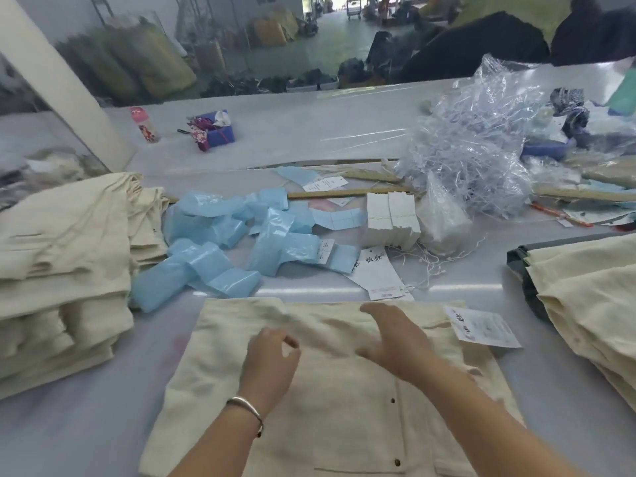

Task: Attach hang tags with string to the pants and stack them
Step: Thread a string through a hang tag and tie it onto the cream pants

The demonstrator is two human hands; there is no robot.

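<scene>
A folded pair of cream pants lies flat in front of me on the white table. A white hang tag sits at its upper right corner. My left hand hovers over the cloth with fingers loosely curled and holding nothing. My right hand is just above the waistband, fingers spread and relaxed. A stack of cream pants stands at the left. Another pile of cream pants lies at the right. Loose hang tags and white strings lie beyond the pants.
Blue plastic bags are scattered mid-table. Bundled white tag stacks sit beside a clear bag full of string loops. Wooden sticks, a small bottle and a purple box lie farther back.
</scene>
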